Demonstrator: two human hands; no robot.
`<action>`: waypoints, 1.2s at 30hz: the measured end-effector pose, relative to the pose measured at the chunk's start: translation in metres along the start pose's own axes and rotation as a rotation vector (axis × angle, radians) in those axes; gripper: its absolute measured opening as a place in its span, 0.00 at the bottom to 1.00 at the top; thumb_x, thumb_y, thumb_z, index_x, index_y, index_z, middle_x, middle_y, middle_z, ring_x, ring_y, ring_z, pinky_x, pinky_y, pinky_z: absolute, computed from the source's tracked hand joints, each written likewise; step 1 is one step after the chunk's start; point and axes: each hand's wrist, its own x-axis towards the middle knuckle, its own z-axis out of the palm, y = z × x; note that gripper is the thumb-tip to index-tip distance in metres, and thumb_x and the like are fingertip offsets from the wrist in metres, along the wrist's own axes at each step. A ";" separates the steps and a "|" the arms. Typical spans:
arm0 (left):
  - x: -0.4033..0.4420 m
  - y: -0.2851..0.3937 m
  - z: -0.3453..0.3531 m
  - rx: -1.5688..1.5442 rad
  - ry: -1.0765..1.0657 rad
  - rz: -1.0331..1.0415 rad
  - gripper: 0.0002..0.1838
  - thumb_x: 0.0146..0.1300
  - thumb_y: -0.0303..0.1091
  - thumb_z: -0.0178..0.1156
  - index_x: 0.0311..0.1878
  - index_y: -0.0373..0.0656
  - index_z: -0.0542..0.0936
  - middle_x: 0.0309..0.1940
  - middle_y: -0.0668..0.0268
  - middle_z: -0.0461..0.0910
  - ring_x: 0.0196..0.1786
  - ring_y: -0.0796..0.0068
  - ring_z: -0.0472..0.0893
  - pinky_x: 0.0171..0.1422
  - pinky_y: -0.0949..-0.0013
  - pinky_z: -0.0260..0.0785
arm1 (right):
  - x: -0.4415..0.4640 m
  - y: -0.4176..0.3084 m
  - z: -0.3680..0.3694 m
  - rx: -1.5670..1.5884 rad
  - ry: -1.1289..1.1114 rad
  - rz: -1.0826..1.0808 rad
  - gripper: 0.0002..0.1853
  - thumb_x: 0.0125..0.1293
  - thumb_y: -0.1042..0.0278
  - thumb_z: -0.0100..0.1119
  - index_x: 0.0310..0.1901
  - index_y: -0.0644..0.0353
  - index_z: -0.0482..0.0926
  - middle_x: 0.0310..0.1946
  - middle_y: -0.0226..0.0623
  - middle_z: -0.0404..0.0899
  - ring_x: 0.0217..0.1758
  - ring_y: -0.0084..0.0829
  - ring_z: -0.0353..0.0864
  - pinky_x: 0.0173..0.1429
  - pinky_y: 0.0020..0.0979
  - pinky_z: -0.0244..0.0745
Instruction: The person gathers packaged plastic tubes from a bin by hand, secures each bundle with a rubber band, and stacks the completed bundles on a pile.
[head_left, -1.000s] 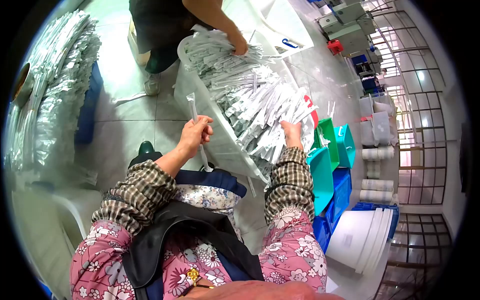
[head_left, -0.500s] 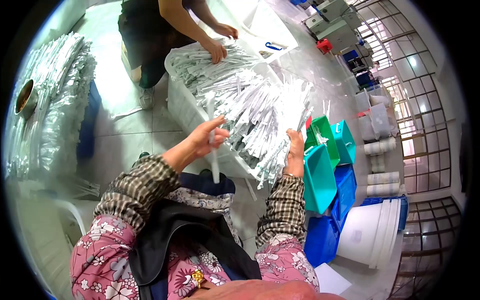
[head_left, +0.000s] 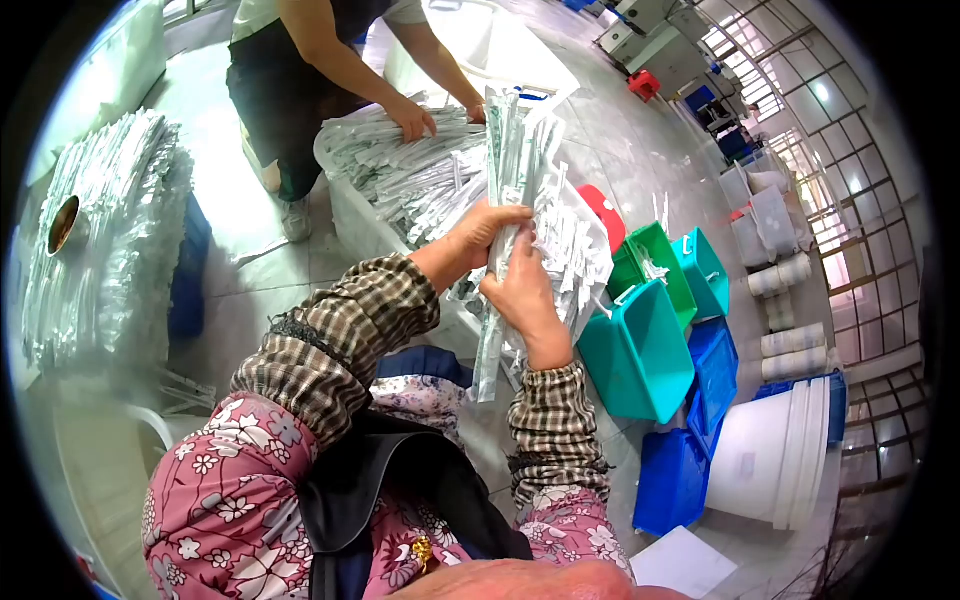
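A bundle of long, slim, plastic-wrapped strips (head_left: pixel 508 150) stands nearly upright in front of me; I cannot make out what is inside the wrappers. My left hand (head_left: pixel 478 238) is closed around its middle from the left. Just below and to the right, my right hand (head_left: pixel 525 295) also grips it, with fingers close to the left hand's. Behind the bundle is a large white tub (head_left: pixel 350 205) heaped with loose white strips (head_left: pixel 440 185). Part of the heap is hidden by my hands and the bundle.
Across the tub, a co-worker's hand (head_left: pixel 412 117) rests on the heap. Teal bin (head_left: pixel 640 350), green bin (head_left: pixel 665 275) and blue bins (head_left: pixel 670 480) stand at right, near a white bucket (head_left: pixel 755 455). A stack of wrapped strips (head_left: pixel 110 260) with a metal cup (head_left: pixel 64 225) is at left.
My left hand has moved right and up to meet my right hand, which has come left. Both now hold an upright bundle; before, the left had only a strip or so.
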 end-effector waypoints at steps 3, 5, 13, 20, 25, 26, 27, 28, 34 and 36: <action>-0.003 0.008 0.006 -0.009 0.063 0.003 0.11 0.54 0.30 0.62 0.39 0.35 0.77 0.29 0.60 0.79 0.31 0.69 0.80 0.38 0.65 0.76 | 0.002 -0.016 -0.022 -0.021 -0.136 0.066 0.49 0.49 0.64 0.62 0.69 0.72 0.45 0.45 0.65 0.73 0.47 0.63 0.75 0.52 0.50 0.71; -0.007 0.011 -0.002 -0.034 0.084 -0.004 0.11 0.54 0.28 0.61 0.40 0.34 0.77 0.27 0.61 0.79 0.27 0.70 0.80 0.34 0.65 0.76 | -0.008 -0.005 -0.021 0.188 -0.120 -0.041 0.40 0.57 0.60 0.60 0.68 0.68 0.55 0.46 0.55 0.78 0.46 0.49 0.80 0.47 0.41 0.76; -0.104 0.039 0.042 -0.035 -0.032 -0.199 0.18 0.56 0.36 0.60 0.46 0.32 0.75 0.31 0.58 0.80 0.33 0.67 0.82 0.39 0.67 0.79 | 0.010 0.075 -0.043 1.262 0.221 0.019 0.37 0.68 0.41 0.50 0.70 0.57 0.57 0.60 0.50 0.67 0.60 0.37 0.70 0.58 0.33 0.68; -0.149 -0.006 0.028 -0.254 -0.256 -0.490 0.29 0.54 0.40 0.63 0.57 0.37 0.69 0.37 0.56 0.78 0.37 0.62 0.83 0.45 0.59 0.79 | 0.074 0.047 -0.057 1.195 0.068 -0.247 0.36 0.71 0.40 0.41 0.65 0.69 0.62 0.63 0.49 0.66 0.66 0.38 0.66 0.68 0.38 0.61; -0.164 -0.006 0.026 -0.174 -0.316 -0.567 0.32 0.54 0.43 0.64 0.58 0.36 0.69 0.36 0.53 0.78 0.36 0.61 0.82 0.45 0.60 0.79 | 0.075 0.023 -0.031 1.087 -0.130 -0.148 0.31 0.72 0.43 0.40 0.56 0.66 0.76 0.51 0.41 0.80 0.58 0.32 0.74 0.67 0.32 0.60; -0.164 -0.009 0.023 -0.184 -0.344 -0.564 0.32 0.54 0.44 0.64 0.59 0.37 0.69 0.36 0.54 0.78 0.35 0.61 0.82 0.44 0.60 0.79 | 0.074 0.025 -0.024 1.092 -0.135 -0.194 0.27 0.72 0.48 0.41 0.53 0.65 0.78 0.51 0.41 0.80 0.56 0.33 0.76 0.66 0.33 0.62; -0.167 -0.010 0.021 -0.199 -0.336 -0.550 0.32 0.54 0.44 0.64 0.59 0.37 0.69 0.36 0.54 0.78 0.35 0.61 0.82 0.45 0.60 0.79 | 0.068 0.022 -0.027 1.029 -0.120 -0.200 0.26 0.72 0.50 0.40 0.51 0.65 0.79 0.50 0.41 0.80 0.55 0.33 0.76 0.65 0.33 0.63; -0.171 -0.011 0.020 -0.211 -0.329 -0.539 0.33 0.54 0.45 0.64 0.59 0.37 0.69 0.37 0.54 0.78 0.36 0.61 0.83 0.45 0.60 0.79 | 0.057 0.016 -0.033 0.967 -0.101 -0.204 0.25 0.71 0.53 0.40 0.50 0.65 0.80 0.50 0.41 0.80 0.54 0.33 0.77 0.64 0.34 0.65; -0.184 -0.021 0.002 -0.249 -0.366 -0.471 0.40 0.55 0.53 0.64 0.63 0.37 0.65 0.53 0.46 0.74 0.56 0.48 0.77 0.58 0.52 0.73 | -0.011 -0.011 -0.003 0.851 0.031 -0.344 0.24 0.72 0.54 0.41 0.39 0.68 0.81 0.41 0.39 0.81 0.47 0.31 0.77 0.55 0.30 0.69; -0.188 -0.026 -0.004 -0.222 -0.366 -0.400 0.42 0.54 0.56 0.64 0.64 0.37 0.64 0.56 0.45 0.72 0.57 0.46 0.76 0.60 0.50 0.71 | -0.028 -0.021 0.003 0.796 -0.028 -0.336 0.23 0.71 0.55 0.41 0.43 0.68 0.80 0.43 0.38 0.80 0.48 0.29 0.76 0.55 0.30 0.68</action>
